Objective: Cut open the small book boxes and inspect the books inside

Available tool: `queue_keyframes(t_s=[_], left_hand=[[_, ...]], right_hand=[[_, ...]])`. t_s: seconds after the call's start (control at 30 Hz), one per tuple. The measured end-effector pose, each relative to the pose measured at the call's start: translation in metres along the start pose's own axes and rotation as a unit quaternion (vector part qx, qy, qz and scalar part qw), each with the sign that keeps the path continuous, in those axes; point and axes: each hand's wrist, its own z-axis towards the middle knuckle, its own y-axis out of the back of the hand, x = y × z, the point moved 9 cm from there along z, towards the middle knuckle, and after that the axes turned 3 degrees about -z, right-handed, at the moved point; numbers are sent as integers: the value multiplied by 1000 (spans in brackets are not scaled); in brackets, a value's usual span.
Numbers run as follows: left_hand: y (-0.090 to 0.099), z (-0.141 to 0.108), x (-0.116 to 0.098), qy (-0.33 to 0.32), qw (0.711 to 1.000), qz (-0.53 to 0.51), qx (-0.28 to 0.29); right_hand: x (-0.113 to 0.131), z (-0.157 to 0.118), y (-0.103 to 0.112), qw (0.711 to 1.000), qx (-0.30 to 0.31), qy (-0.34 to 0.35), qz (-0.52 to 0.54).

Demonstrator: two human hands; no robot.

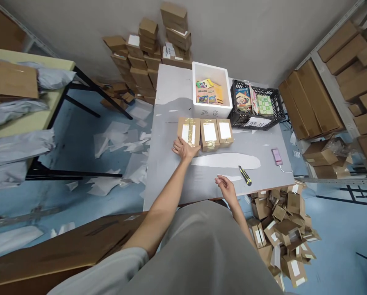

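Observation:
Three taped cardboard boxes stand side by side on the grey table: a left box, a middle box and a right box, each with white labels on top. My left hand lies with spread fingers against the near edge of the left box. Over the table's front part, my right hand is empty, its fingers loosely curved and apart. A yellow and black utility knife rests to its right, touched by neither hand.
Behind the boxes are a white foam bin and a black crate, both holding books. A phone with a cable lies at right. Cardboard boxes are heaped on the floor at right; a second table stands left.

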Motion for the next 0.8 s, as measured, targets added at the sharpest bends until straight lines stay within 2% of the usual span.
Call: queue_keyframes(t_s=[0.1,0.27,0.37,0.47,0.53,0.63,0.7,0.8], left_hand=[[7,-24,29,-24,1000,6,11],[20,-80,91,-83,995,45,43],[23,-112,119,-141,983,69,98],[22,-138,138,-197,961,81,178],[23,-150,149,-217,949,81,211],[31,-156,171,-180,961,64,198],[37,-159,190,-117,976,36,181],[35,-168,213,-19,981,-15,190]], right_hand=[[-1,1,-7,1000,18,-1,-13],[-5,13,-5,999,34,-3,-32],[-9,27,-1,997,40,1,-62],[-16,43,4,992,41,3,-117],[-23,54,9,985,44,-4,-167],[-30,68,12,971,59,-15,-232],[-33,77,9,965,77,-18,-250],[-36,84,-4,963,118,-22,-240]])
